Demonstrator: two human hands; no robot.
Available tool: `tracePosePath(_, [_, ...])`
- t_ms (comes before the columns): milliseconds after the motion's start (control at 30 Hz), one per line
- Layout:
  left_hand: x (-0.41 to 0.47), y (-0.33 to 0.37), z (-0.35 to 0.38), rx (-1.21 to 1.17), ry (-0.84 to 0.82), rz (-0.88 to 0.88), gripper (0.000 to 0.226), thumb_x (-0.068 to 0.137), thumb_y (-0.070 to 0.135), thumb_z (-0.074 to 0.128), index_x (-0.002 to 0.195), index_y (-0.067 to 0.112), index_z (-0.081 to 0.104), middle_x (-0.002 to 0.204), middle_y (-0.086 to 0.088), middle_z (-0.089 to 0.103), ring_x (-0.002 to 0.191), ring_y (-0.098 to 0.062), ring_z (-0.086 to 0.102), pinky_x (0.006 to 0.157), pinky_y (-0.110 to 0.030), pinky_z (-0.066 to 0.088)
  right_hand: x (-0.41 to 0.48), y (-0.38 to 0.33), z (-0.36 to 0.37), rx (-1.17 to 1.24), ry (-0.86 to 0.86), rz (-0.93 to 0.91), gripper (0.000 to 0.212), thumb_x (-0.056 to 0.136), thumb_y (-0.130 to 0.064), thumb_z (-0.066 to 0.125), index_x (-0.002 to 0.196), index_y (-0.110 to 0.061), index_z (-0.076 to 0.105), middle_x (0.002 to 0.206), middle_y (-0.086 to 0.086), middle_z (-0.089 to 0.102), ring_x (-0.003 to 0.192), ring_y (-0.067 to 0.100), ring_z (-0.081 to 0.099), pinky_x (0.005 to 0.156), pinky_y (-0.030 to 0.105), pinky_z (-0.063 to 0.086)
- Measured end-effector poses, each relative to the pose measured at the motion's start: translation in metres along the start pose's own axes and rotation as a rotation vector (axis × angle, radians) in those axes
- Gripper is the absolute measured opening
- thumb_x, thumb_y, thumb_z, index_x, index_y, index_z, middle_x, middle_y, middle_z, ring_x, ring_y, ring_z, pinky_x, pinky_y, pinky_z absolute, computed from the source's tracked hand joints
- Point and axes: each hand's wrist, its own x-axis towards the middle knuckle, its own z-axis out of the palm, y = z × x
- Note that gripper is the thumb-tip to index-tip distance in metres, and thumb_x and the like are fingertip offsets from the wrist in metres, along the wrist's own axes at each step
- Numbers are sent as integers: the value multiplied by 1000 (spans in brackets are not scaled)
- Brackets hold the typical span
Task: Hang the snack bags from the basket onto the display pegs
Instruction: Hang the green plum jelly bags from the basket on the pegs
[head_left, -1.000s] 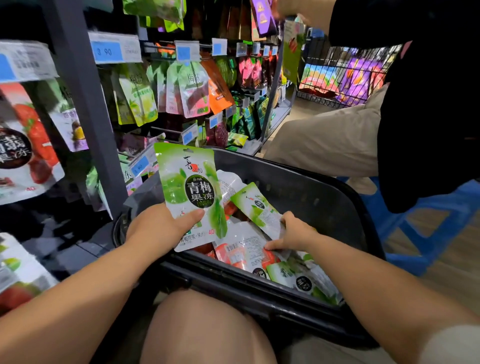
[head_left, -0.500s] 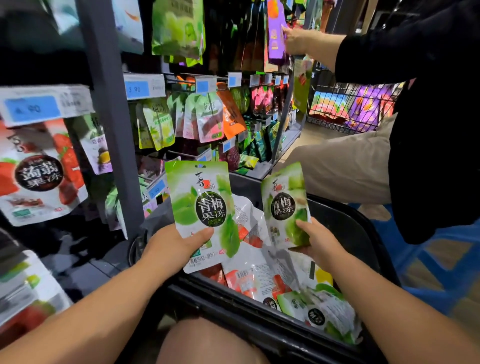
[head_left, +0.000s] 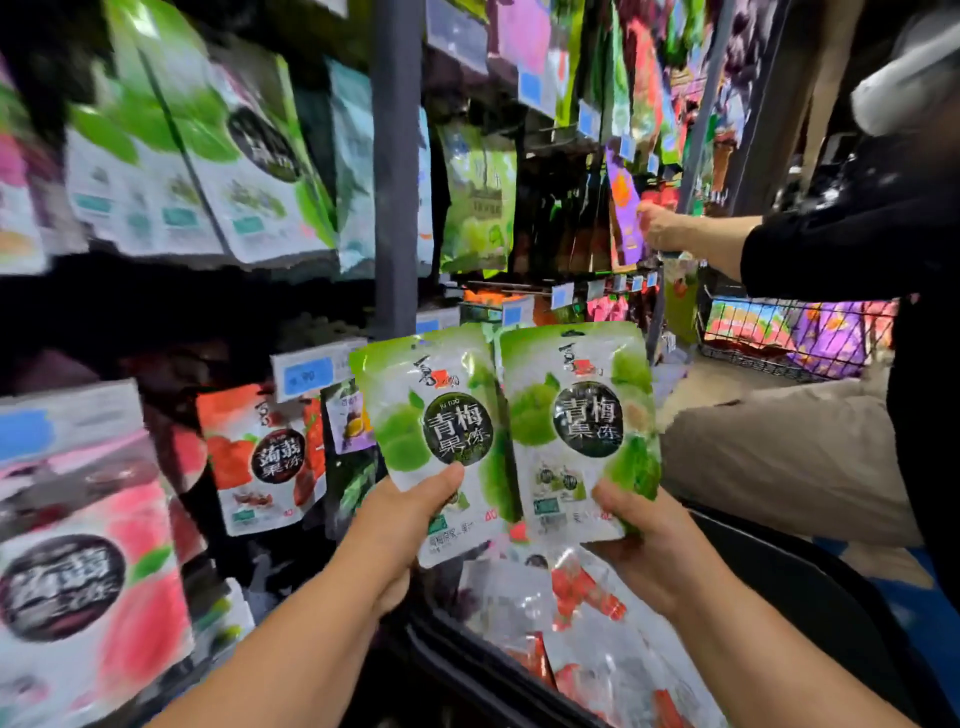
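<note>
Your left hand (head_left: 400, 525) grips the left green plum jelly bag (head_left: 441, 431), thumb on its front and fingers behind. Your right hand (head_left: 644, 535) grips the right green plum jelly bag (head_left: 576, 415) the same way. Both bags are upright with edges meeting: glossy green-white, round black label. You hold them above the black basket (head_left: 810, 587), where red-printed bags (head_left: 582, 597) lie.

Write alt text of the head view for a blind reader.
The left hand holds one green snack bag, the right hand a second green bag, above a black basket of more bags, facing hanging snacks. Another person reaches in from the right.
</note>
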Motion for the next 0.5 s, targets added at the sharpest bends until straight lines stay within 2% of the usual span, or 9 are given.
tracePosePath(67, [-6,22,-10,-11,22,60,11,89,18,68,100,22,69,96,9,74,92,-7,66,75,-24,50,6,-6,29,5,-66,-23,104,30,-36,101,122,-4,63,115,21,71,101,35,70,84,52,57])
tracePosePath(100, [-10,32,-14,-25,24,79,10,89,17,68,98,21,69,94,9,75,90,-7,67,76,-26,50,9,-8,42,4,-101,-36,105,31,-34,101,123,-4,62,113,20,71,98,34,71,80,49,59])
tracePosePath(200, [-22,61,-27,-30,49,118,17,88,20,68,104,16,71,97,3,77,95,-17,71,93,-40,52,17,-14,74,-1,-153,-73,103,32,-33,101,122,-4,60,109,18,73,94,32,73,71,44,61])
tracePosePath(267, [-29,77,-37,-16,63,161,20,87,24,69,105,16,72,99,3,76,99,-21,70,99,-46,49,22,-17,93,-7,-170,-72,105,34,-35,101,126,-5,59,113,18,72,101,35,71,80,51,59])
tracePosePath(333, [-36,92,-46,3,75,211,23,86,28,70,105,17,73,92,6,76,82,-14,71,92,-40,50,23,-20,110,-12,-190,-77,105,37,-36,101,130,-12,58,118,17,70,108,36,68,92,58,54])
tracePosePath(367, [-40,97,-50,13,85,234,24,85,29,71,105,17,73,86,8,75,71,-11,68,83,-35,50,25,-21,117,-13,-193,-87,100,42,-34,100,130,-14,57,115,13,72,104,30,70,86,50,58])
tracePosePath(400, [-44,103,-54,27,99,250,24,84,29,73,104,16,74,84,7,75,69,-12,68,75,-34,52,26,-24,124,-15,-191,-94,87,52,-27,97,129,-17,56,108,8,75,95,22,73,71,37,61])
tracePosePath(433, [-47,108,-58,34,118,263,25,81,30,76,102,15,75,87,2,76,75,-18,70,76,-39,55,27,-26,131,-11,-202,-96,70,65,-17,88,127,-20,56,100,2,77,83,15,74,58,26,57])
tracePosePath(500, [-53,122,-66,45,155,291,32,68,38,84,94,20,77,96,-7,77,87,-26,70,87,-54,53,31,-32,147,3,-228,-96,55,77,-4,73,125,-23,55,97,1,77,78,14,74,52,23,54])
